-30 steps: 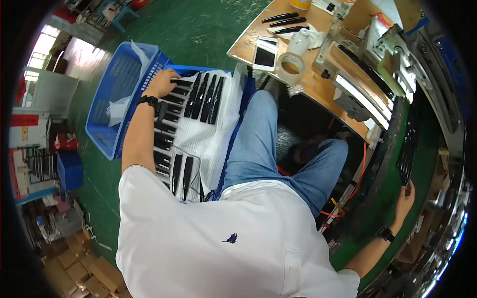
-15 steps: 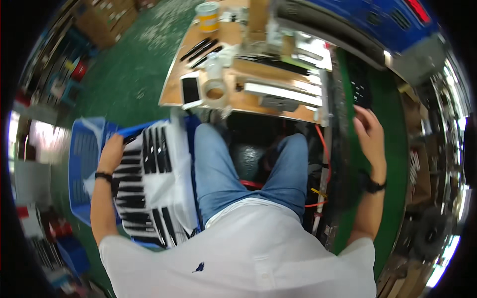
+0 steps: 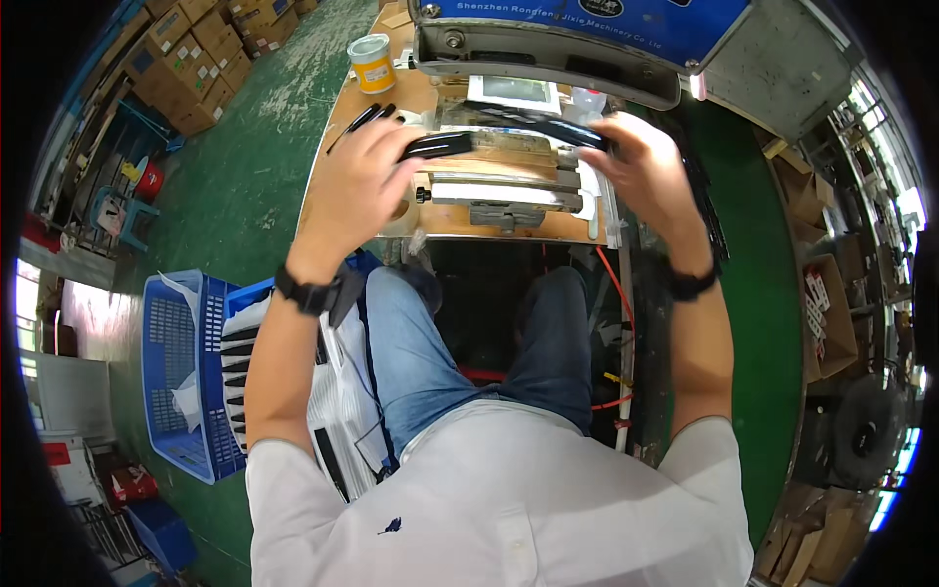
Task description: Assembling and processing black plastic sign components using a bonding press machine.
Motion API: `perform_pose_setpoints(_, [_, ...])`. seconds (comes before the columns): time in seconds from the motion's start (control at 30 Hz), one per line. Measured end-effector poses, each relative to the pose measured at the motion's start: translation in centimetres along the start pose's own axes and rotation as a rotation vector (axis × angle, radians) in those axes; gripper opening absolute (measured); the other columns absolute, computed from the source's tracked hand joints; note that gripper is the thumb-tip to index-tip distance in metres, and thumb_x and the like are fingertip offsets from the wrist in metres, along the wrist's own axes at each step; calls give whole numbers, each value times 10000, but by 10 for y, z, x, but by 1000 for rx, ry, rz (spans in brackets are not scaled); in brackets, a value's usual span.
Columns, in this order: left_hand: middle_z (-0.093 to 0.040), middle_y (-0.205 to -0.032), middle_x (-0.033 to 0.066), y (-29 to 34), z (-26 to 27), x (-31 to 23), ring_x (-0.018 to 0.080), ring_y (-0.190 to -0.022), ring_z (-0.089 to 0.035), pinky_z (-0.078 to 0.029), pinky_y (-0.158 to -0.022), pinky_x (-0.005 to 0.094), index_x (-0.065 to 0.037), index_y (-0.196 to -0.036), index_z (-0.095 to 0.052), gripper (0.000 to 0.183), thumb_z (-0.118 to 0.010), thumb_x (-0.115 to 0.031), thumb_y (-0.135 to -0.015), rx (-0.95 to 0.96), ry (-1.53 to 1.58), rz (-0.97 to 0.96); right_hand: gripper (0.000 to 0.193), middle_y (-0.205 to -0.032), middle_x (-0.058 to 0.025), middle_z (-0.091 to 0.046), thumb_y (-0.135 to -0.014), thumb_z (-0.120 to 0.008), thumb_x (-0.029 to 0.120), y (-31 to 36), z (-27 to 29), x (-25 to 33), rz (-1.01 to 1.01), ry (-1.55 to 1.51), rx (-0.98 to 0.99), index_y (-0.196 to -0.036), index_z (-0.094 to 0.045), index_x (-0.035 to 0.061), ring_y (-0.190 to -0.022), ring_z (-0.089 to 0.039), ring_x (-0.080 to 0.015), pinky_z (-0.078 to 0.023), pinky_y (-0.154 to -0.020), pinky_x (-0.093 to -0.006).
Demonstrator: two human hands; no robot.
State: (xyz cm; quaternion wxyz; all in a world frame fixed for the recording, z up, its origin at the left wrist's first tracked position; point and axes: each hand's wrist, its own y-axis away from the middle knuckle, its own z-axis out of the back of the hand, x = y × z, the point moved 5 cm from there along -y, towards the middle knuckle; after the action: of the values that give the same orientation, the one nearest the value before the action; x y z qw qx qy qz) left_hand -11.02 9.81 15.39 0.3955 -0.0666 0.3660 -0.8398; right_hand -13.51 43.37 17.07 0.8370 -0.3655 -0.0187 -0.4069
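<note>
Over the wooden workbench (image 3: 315, 210), my left hand (image 3: 357, 191) is closed on a short glossy black piece (image 3: 440, 146) that points to the right. Opposite it, my right hand (image 3: 646, 171) grips one end of a longer glossy black strip (image 3: 533, 121), which slants up and to the left. Both pieces are above a metal fixture (image 3: 504, 191) with a pale bar along its front. Beyond the strip lies a white-framed panel (image 3: 514, 93). More black pieces (image 3: 367, 122) rest on the bench, partly hidden behind my left hand.
A blue machine (image 3: 587, 24) overhangs the bench's far side. At its far left stands a yellow and white tub (image 3: 372, 67). Blue crates (image 3: 176, 367) sit left of my legs, one with white sheeting and black pieces. A red hose (image 3: 613, 284) hangs under the bench.
My left hand has left the crate and come over the bench with a black piece. My right hand has swung in from the right side and now holds a black strip.
</note>
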Motion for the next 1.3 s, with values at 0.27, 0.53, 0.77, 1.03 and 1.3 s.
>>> perform_pose_setpoints(0.27, [-757, -1145, 151, -56, -74, -24, 332, -1079, -686, -499, -991, 411, -41, -1231, -739, 372, -768, -256, -929, 156, 113, -41, 291, -907, -90, -635, -902, -864, 184, 229, 96, -75, -832, 139, -149, -1091, -774, -18, -823, -622, -182, -503, -734, -306])
perform_pose_setpoints(0.53, [-728, -1200, 126, 36, -14, -7, 334, -1076, -694, -503, -1001, 433, -66, -1195, -754, 400, -816, -305, -881, -140, -2, -2, 455, -934, -102, -705, -925, -855, 319, 359, 87, -123, -1054, 334, 44, -1139, -737, -64, -816, -634, -183, -528, -747, -346])
perform_pose_setpoints(0.77, [-721, -1233, 130, 238, 97, 96, 350, -1115, -693, -550, -961, 419, -61, -1184, -754, 248, -726, -131, -948, -27, -130, 604, 578, -870, -37, -601, -940, -850, 403, 353, 71, -141, -893, 259, -87, -1288, -700, -32, -782, -566, -161, -485, -707, -341])
perform_pose_setpoints(1.03, [-729, -1251, 161, 419, 146, 157, 369, -1182, -683, -548, -1019, 425, -45, -1277, -715, 365, -587, 31, -944, 345, -423, 790, 623, -865, -40, -581, -980, -797, 451, 340, 96, -131, -1172, 396, 32, -1403, -654, 16, -774, -554, -167, -483, -709, -348])
perform_pose_setpoints(1.3, [-692, -1242, 191, 447, 128, 221, 406, -1167, -658, -540, -992, 504, -80, -1221, -689, 342, -658, -23, -884, 783, -388, 858, 600, -1040, -91, -689, -1006, -761, 462, 272, 99, -107, -803, 397, 82, -1413, -655, 35, -866, -608, -149, -507, -768, -307])
